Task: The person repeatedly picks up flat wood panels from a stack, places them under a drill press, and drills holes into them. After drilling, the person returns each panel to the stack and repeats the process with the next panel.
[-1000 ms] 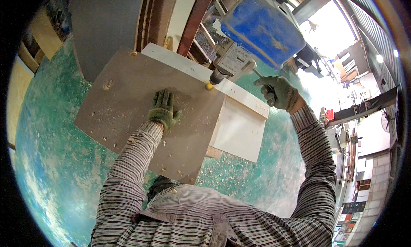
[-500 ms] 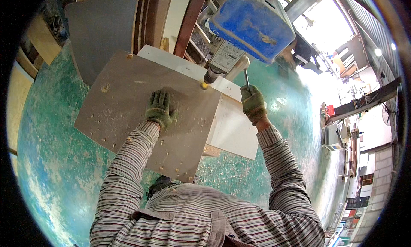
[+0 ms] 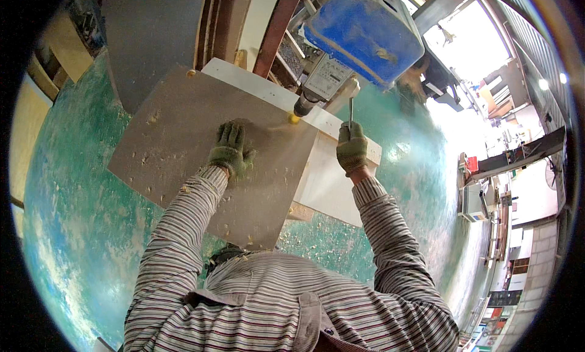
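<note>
My left hand [image 3: 231,151], in a green knit glove, lies flat with fingers outstretched on a large brown board [image 3: 183,126]. Wood chips are scattered over the board, and a round hole shows near its far left corner. Gloved too, my right hand [image 3: 351,148] is wrapped round the metal feed lever [image 3: 351,111] of a blue drill press [image 3: 359,35]. The machine's dark chuck [image 3: 303,105] stands over the board's far right edge. Under it is a yellowish round spot [image 3: 294,118]; whether the bit is in the board cannot be made out.
Beneath the brown board is a white worktable [image 3: 332,175], with a white strip [image 3: 250,85] along the back. A dark grey panel [image 3: 149,44] and other boards lean at the far left. Chips litter the green floor [image 3: 323,239]. Shelving and more boards stand far right.
My right hand has come slightly nearer to me and to the left with the lever. My left hand stays flat on the board. The whole view has shifted a little.
</note>
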Demonstrator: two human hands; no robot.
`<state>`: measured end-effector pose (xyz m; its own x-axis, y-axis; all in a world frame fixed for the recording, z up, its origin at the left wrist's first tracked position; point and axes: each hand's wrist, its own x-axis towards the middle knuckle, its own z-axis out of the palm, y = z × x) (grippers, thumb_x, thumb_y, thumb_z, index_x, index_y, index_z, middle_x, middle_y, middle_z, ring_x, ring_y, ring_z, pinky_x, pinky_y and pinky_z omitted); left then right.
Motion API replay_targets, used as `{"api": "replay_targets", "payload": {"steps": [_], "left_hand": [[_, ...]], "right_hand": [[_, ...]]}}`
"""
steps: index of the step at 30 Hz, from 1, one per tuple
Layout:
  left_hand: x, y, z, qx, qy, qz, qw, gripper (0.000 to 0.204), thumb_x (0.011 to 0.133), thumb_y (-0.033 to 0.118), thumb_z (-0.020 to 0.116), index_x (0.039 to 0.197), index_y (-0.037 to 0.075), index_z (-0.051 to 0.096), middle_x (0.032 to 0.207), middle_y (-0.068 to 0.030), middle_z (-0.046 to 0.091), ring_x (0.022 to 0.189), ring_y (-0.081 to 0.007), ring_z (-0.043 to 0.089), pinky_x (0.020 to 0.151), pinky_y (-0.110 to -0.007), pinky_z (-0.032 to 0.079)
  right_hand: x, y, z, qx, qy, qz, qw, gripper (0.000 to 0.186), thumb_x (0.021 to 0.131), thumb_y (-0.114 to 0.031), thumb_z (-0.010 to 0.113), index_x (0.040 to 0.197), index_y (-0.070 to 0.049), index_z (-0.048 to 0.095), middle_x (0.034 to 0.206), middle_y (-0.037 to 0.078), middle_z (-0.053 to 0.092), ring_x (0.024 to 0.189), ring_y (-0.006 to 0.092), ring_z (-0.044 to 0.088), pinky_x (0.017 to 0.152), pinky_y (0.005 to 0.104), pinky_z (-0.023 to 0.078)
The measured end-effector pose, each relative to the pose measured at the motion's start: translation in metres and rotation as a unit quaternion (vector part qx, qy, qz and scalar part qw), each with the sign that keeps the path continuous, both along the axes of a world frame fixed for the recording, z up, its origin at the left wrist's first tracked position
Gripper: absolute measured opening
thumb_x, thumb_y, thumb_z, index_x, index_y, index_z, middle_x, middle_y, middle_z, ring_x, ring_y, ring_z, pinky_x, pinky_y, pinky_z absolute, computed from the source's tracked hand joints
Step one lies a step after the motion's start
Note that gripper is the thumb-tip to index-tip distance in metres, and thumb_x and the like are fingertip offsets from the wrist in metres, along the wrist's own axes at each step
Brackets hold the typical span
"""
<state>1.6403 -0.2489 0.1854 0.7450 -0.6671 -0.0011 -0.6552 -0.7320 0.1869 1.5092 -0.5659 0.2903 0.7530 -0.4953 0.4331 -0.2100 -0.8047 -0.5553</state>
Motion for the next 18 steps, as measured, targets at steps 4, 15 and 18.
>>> {"api": "replay_targets", "payload": {"steps": [4, 15, 18], "left_hand": [[0.005, -0.001, -0.003, -0.022, -0.014, 0.005, 1.000, 0.084, 0.096, 0.050, 0.048, 0.155, -0.004, 0.023, 0.163, -0.0234, 0.018, 0.152, -0.0383, 0.015, 0.125, -0.050, 0.008], [0.006, -0.008, 0.004, 0.068, 0.072, 0.015, 0.995, 0.086, 0.097, 0.053, 0.046, 0.156, -0.003, 0.019, 0.164, -0.0229, 0.016, 0.152, -0.0380, 0.013, 0.125, -0.048, 0.005], [0.008, -0.010, 0.009, 0.045, 0.062, 0.016, 0.997, 0.088, 0.096, 0.055, 0.045, 0.157, -0.002, 0.016, 0.164, -0.0219, 0.013, 0.153, -0.0374, 0.011, 0.126, -0.048, 0.005]], "right_hand": [[0.002, 0.005, -0.009, -0.043, -0.063, 0.007, 0.997, 0.010, 0.096, -0.012, 0.058, 0.104, -0.007, 0.055, 0.084, 0.021, 0.066, 0.079, 0.0430, 0.066, 0.063, 0.0461, 0.050], [0.028, -0.013, -0.061, -0.054, -0.045, -0.042, 0.997, 0.015, 0.096, -0.012, 0.056, 0.108, -0.006, 0.050, 0.088, 0.021, 0.065, 0.077, 0.0437, 0.065, 0.062, 0.0493, 0.051], [0.036, -0.022, -0.068, -0.041, -0.042, -0.039, 0.998, 0.015, 0.096, -0.014, 0.055, 0.108, -0.006, 0.049, 0.089, 0.023, 0.065, 0.076, 0.0458, 0.065, 0.061, 0.0517, 0.050]]}}
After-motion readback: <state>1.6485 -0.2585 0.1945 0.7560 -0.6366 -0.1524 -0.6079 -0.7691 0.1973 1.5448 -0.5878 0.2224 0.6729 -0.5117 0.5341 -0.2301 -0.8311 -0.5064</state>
